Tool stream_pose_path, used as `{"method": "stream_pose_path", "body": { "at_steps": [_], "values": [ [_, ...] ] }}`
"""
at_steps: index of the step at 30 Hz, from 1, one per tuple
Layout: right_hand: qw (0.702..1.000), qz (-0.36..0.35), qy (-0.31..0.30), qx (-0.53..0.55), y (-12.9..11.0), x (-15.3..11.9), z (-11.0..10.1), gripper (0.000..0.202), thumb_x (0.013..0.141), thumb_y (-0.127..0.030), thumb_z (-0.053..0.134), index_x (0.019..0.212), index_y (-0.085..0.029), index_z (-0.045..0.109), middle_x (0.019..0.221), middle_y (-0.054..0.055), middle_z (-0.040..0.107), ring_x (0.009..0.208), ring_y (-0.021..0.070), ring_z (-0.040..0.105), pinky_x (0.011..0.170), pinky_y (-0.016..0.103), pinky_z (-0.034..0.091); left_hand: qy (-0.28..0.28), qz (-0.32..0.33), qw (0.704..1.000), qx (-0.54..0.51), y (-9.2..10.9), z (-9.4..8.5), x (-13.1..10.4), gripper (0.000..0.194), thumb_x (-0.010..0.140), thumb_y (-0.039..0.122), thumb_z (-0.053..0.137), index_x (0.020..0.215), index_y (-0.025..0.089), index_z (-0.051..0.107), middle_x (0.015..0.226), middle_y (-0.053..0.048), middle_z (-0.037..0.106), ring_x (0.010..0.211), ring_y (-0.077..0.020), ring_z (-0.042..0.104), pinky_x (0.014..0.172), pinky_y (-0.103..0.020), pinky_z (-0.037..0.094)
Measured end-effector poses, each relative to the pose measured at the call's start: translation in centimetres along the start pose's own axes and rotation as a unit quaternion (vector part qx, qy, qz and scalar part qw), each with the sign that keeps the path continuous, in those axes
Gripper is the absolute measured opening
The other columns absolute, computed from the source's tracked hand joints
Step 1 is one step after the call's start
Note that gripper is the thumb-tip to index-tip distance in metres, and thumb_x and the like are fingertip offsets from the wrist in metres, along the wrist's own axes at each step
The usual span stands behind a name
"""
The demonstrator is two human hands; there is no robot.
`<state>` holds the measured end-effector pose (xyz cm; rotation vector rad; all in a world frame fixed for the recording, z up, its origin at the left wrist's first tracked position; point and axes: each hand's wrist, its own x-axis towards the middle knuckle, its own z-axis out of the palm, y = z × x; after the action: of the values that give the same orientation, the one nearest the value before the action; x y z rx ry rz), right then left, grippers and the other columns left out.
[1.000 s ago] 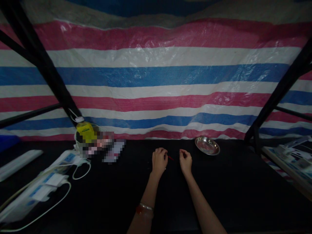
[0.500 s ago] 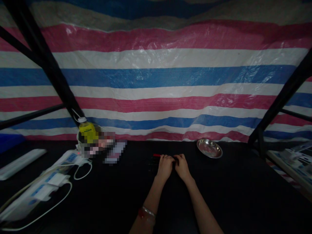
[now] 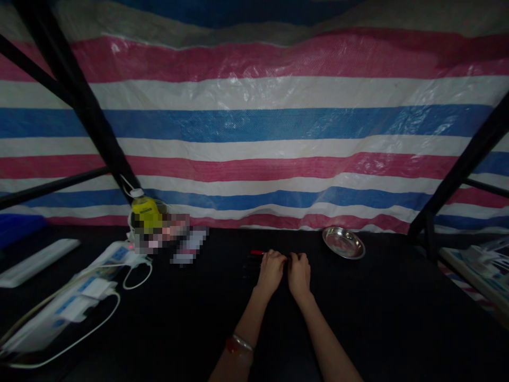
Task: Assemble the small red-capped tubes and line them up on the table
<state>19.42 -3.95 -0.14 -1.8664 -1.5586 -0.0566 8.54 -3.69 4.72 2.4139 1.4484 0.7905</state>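
My left hand (image 3: 272, 268) is closed over the black tabletop, its fingers bent down. Just left of its fingers, the end of a slim red stick-like thing (image 3: 256, 252) sticks out. Several dark slim things (image 3: 251, 267) lie below the red one, too dim to name, partly covered by the same hand. My right hand (image 3: 299, 270) is close by on the right, fingers curled inward toward the left hand's fingertips. A small dark bit shows between the two hands, but I cannot make out what either one grips.
A round shiny metal dish (image 3: 343, 243) stands to the right, near the striped sheet (image 3: 278, 170). Leftward are a yellow bottle (image 3: 146, 212), a pale flat packet (image 3: 190, 245), white power strips (image 3: 71, 305) and looping cables. Black frame bars (image 3: 97, 124) slant up on both sides.
My right hand has turned more upright, its fingers curling in, and its fingertips have drawn slightly away from the left hand. The left hand stays nearly in place. The view has shifted slightly.
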Motion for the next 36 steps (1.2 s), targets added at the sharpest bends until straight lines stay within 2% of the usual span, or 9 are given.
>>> {"method": "stream_pose_path", "body": {
  "at_steps": [3,8,12,18,23,30,36],
  "values": [
    [0.998,0.009,-0.002,-0.058,-0.5,0.0,-0.1,0.029,0.082,-0.015,0.042,0.101,-0.018,0.064,0.088,0.014,0.059,0.075,0.0250,0.059,0.063,0.033,0.038,0.059,-0.009,0.998,-0.028,-0.2,-0.1,0.1,0.025,0.083,0.011,0.044,0.093,0.021,0.065,0.090,-0.004,0.064,0.089,-0.0183,0.053,0.080,-0.033,0.041],
    [0.990,-0.021,-0.012,-0.142,-0.9,0.2,-0.1,0.030,0.082,-0.008,0.036,0.095,-0.017,0.062,0.080,0.013,0.063,0.075,0.0245,0.059,0.062,0.032,0.038,0.138,-0.020,0.986,-0.092,-0.6,0.4,0.1,0.028,0.085,0.011,0.042,0.100,0.020,0.062,0.096,-0.004,0.061,0.089,-0.0155,0.057,0.082,-0.031,0.044],
    [0.990,-0.025,-0.034,-0.133,-0.9,0.5,-0.2,0.030,0.082,-0.006,0.035,0.093,-0.017,0.061,0.079,0.012,0.063,0.075,0.0228,0.060,0.063,0.030,0.040,0.170,-0.024,0.977,-0.126,-0.9,0.9,0.2,0.027,0.086,0.014,0.041,0.102,0.020,0.061,0.097,-0.005,0.060,0.089,-0.0150,0.058,0.081,-0.029,0.047],
    [0.985,-0.030,-0.107,-0.133,-1.3,1.7,-0.6,0.038,0.078,-0.002,0.040,0.111,-0.011,0.055,0.094,0.013,0.061,0.089,0.0230,0.058,0.078,0.031,0.040,0.220,-0.022,0.962,-0.161,-1.0,1.5,0.4,0.025,0.088,0.016,0.040,0.103,0.020,0.060,0.096,-0.005,0.058,0.090,-0.0146,0.058,0.083,-0.030,0.048],
    [0.982,-0.035,-0.130,-0.130,-1.6,2.4,-0.3,0.043,0.076,-0.004,0.043,0.118,-0.012,0.052,0.101,0.015,0.058,0.094,0.0242,0.056,0.083,0.032,0.039,0.241,-0.024,0.955,-0.170,-0.7,1.4,0.3,0.025,0.088,0.016,0.040,0.104,0.020,0.059,0.097,-0.005,0.057,0.091,-0.0145,0.058,0.083,-0.030,0.049],
    [0.991,-0.025,-0.110,-0.070,-1.2,2.6,0.0,0.043,0.079,-0.006,0.041,0.120,-0.011,0.050,0.101,0.014,0.055,0.094,0.0229,0.056,0.083,0.030,0.041,0.249,-0.030,0.952,-0.174,-0.5,1.2,0.3,0.027,0.088,0.015,0.039,0.108,0.020,0.058,0.097,-0.006,0.057,0.091,-0.0151,0.059,0.082,-0.030,0.049],
    [0.995,0.038,-0.085,-0.048,-1.1,2.5,-0.3,0.040,0.080,-0.012,0.043,0.120,-0.012,0.050,0.103,0.015,0.051,0.083,0.0218,0.060,0.072,0.029,0.044,0.252,-0.037,0.951,-0.175,-0.6,1.1,0.3,0.029,0.088,0.014,0.039,0.110,0.019,0.056,0.099,-0.007,0.055,0.092,-0.0150,0.058,0.083,-0.030,0.049]
  ]
}}
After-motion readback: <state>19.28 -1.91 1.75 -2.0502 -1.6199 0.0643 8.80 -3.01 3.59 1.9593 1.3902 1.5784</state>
